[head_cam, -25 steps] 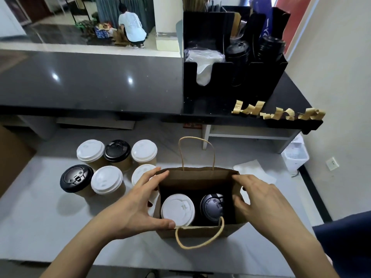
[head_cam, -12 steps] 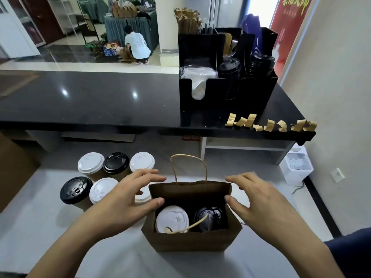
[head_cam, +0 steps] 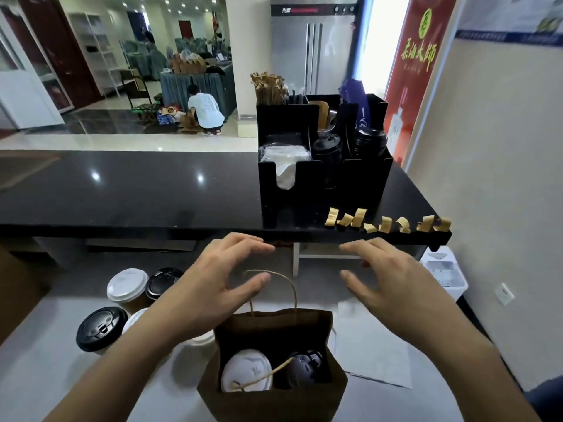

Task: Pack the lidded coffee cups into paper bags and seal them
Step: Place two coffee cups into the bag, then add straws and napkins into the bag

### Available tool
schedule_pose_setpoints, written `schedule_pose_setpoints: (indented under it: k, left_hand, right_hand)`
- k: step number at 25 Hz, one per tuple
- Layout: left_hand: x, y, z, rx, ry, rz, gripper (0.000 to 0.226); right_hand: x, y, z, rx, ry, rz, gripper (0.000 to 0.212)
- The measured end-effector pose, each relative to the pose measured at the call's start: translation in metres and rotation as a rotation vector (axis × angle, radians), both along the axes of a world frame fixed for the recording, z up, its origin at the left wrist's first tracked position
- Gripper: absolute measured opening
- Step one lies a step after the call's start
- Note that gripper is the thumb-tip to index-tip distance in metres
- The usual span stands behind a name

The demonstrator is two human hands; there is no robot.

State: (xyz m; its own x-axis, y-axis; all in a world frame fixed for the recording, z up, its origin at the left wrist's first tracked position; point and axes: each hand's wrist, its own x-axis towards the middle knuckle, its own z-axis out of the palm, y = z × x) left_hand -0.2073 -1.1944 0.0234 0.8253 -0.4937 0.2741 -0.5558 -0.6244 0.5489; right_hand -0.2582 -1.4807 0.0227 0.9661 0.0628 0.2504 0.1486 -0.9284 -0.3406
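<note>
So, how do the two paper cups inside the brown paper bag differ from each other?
The left paper cup has a white lid; the right paper cup has a black lid. A paper handle crosses the white lid, not the black one. Both stand upright, lidded, inside the open brown paper bag.

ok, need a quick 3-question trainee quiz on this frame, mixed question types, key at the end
1. True or false: the paper bag is already sealed.
2. How many cups are in the bag, and what colour are their lids?
3. The left hand and right hand are: A) gripping the bag's rim, B) raised above the bag with nothing in them, C) each lifting a cup.

Key
1. False: its top is open and the near handle droops inside.
2. Two: a white-lidded cup and a black-lidded cup.
3. B.
</note>
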Motion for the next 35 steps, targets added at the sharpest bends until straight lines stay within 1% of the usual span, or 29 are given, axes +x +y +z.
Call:
schedule_pose_setpoints:
  k: [3,9,17,21,25,29,35]
  left_hand:
    - [0.011,-0.012,0.01,0.006,-0.031,-0.02,0.039]
    - [0.03,-0.037,0.035,0.005,-0.069,-0.026,0.041]
    - [0.073,-0.065,0.091,0.003,-0.167,0.017,0.04]
    - [0.099,-0.078,0.116,0.0,-0.209,0.023,0.04]
    - [0.13,-0.092,0.137,-0.032,-0.244,0.021,0.039]
    - [0.165,-0.103,0.142,-0.054,-0.249,0.078,0.039]
    - [0.215,-0.113,0.145,-0.047,-0.232,0.173,0.038]
  right_hand:
    - [0.012,-0.006,0.013,0.025,-0.052,0.001,0.041]
    - [0.039,-0.012,0.04,0.047,-0.137,0.02,0.03]
    - [0.095,-0.019,0.094,0.079,-0.222,0.088,0.03]
    - [0.132,-0.021,0.118,0.085,-0.258,0.134,0.028]
    - [0.177,-0.026,0.133,0.119,-0.286,0.119,0.023]
    - [0.226,-0.03,0.138,0.151,-0.302,0.072,0.017]
    - [0.305,-0.028,0.143,0.18,-0.28,0.03,0.016]
